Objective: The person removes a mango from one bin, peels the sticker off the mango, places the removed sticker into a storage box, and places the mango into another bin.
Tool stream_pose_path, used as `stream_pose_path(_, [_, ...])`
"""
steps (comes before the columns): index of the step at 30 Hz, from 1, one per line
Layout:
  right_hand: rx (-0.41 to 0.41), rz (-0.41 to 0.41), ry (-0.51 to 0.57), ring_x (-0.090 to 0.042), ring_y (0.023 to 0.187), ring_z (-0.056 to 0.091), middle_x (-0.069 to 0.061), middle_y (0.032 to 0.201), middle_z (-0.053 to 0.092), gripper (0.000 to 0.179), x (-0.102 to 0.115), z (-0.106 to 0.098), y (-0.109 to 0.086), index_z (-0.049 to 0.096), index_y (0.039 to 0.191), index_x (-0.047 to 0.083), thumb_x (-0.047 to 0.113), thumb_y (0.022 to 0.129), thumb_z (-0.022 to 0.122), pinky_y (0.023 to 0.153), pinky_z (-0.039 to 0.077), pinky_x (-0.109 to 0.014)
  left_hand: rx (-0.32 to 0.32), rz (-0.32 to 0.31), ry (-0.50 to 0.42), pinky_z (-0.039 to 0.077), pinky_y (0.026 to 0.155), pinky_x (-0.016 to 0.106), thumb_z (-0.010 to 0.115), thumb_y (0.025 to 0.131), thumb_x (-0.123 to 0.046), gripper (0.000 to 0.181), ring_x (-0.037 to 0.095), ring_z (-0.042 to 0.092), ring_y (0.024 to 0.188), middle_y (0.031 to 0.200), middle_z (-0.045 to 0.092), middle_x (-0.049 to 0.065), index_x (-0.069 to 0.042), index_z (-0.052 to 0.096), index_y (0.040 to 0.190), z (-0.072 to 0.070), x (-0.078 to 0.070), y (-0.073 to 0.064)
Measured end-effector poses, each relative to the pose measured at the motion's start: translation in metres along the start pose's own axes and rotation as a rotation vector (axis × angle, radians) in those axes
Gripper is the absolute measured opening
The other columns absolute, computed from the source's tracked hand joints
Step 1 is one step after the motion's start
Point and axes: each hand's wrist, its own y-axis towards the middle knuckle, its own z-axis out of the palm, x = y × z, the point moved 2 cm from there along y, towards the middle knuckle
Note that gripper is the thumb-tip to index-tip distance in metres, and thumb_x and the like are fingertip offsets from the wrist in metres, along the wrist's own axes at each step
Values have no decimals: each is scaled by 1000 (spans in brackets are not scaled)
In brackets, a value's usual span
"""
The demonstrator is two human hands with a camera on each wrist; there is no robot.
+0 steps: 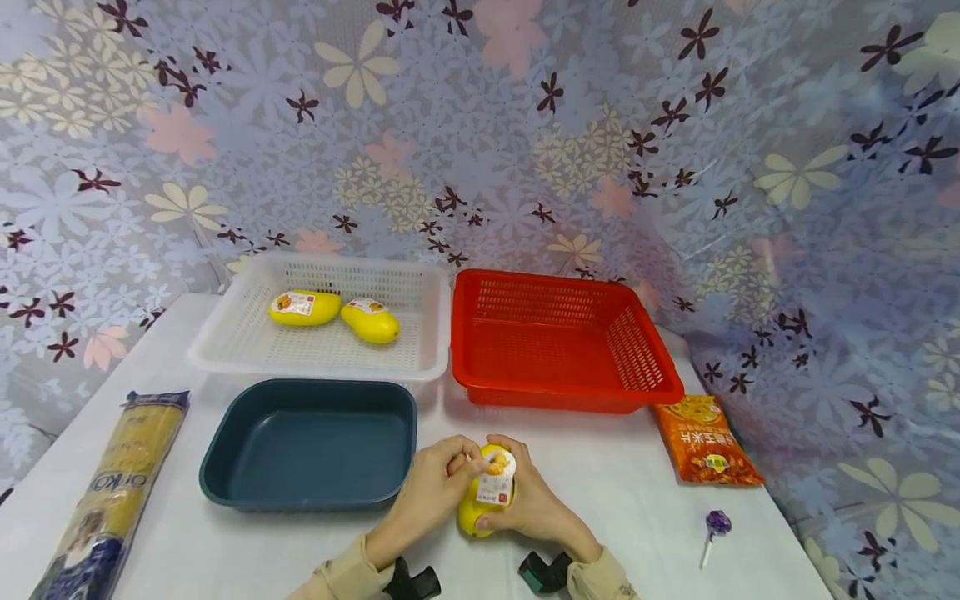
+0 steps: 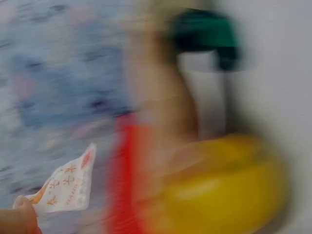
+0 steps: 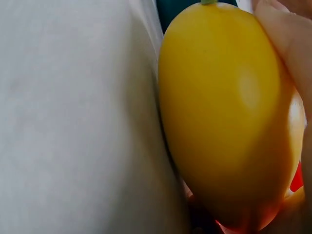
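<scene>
While the mango (image 1: 472,512) is gripped right of the dark tray (image 1: 307,450) by the right hand (image 1: 538,502), fingers curled, its label (image 1: 496,477) is pinched by the left hand (image 1: 433,485) at the fingertips — whether detached cannot be told. The label could be torn by a jerk, the mango dropped by a loose grip. Beyond, a red basket (image 1: 558,354) is seen.
</scene>
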Motion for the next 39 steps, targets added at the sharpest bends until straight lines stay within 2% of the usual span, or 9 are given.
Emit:
stream_pose_path(3, [-8, 21, -30, -20, 108, 48, -12, 134, 40, 109, 0, -3, -1, 25, 145, 17, 27, 59, 92, 94, 40, -34, -86, -8, -64, 31, 51, 17, 71, 88, -24, 11, 3, 39, 56, 61, 43, -6, -15, 67, 83, -34, -6, 10])
stream_pose_path(6, [-14, 49, -40, -24, 111, 46, -11, 137, 37, 108, 0, -5, -2, 27, 144, 22, 28, 58, 92, 93, 41, -40, -130, -73, 31, 33, 49, 21, 70, 88, -27, 12, 6, 42, 55, 62, 48, -3, -16, 68, 85, -70, 5, 20])
stream_pose_path(11, [-17, 64, -32, -27, 113, 46, -13, 139, 34, 106, -2, -7, -5, 27, 144, 22, 26, 59, 91, 90, 42, -41, 31, -291, 239, 31, 48, 23, 64, 93, -31, 13, 12, 46, 54, 63, 61, -2, -18, 68, 95, -101, 39, 32])
stream_pose_path(17, [-15, 63, -9, -28, 113, 45, -15, 139, 33, 107, -5, -5, -6, 26, 144, 21, 26, 59, 91, 91, 42, -41, 185, -420, 323, 40, 57, 28, 60, 95, -27, 20, 13, 56, 67, 76, 72, -5, -16, 68, 109, -109, 61, 33])
stream_pose_path(23, [-10, 57, 0, -28, 112, 45, -15, 138, 33, 107, -5, -3, -4, 25, 144, 21, 26, 60, 90, 90, 43, -39, 292, -458, 272, 48, 69, 36, 57, 94, -17, 32, 20, 63, 77, 94, 75, 8, -6, 56, 125, -107, 72, 33])
stream_pose_path(26, [-7, 60, -6, -28, 112, 45, -15, 138, 33, 107, -4, -2, -4, 25, 144, 21, 27, 60, 90, 89, 43, -39, 324, -480, 307, 50, 74, 39, 58, 93, -16, 39, 20, 64, 83, 105, 73, 12, -5, 51, 130, -106, 76, 32])
stream_pose_path(30, [-7, 63, -8, -28, 112, 45, -15, 138, 33, 107, -3, -1, -3, 25, 144, 22, 27, 60, 90, 90, 43, -39, 369, -459, 357, 52, 80, 44, 56, 94, -13, 44, 24, 67, 92, 117, 69, 17, -1, 43, 134, -105, 77, 30])
stream_pose_path(34, [-1, 61, -6, -28, 112, 45, -15, 138, 33, 107, -2, 0, -1, 25, 144, 22, 28, 60, 90, 91, 42, -40, 389, -426, 390, 48, 66, 37, 55, 92, -6, 48, 23, 65, 80, 121, 67, 17, -3, 36, 136, -106, 75, 27])
stream_pose_path(39, [-1, 50, 2, -29, 114, 44, -15, 139, 32, 108, -1, 3, 1, 24, 145, 20, 27, 60, 91, 92, 42, -42, 388, -410, 369, 35, 51, 27, 55, 86, 2, 68, 18, 52, 57, 121, 67, 19, -13, 23, 145, -108, 76, 25])
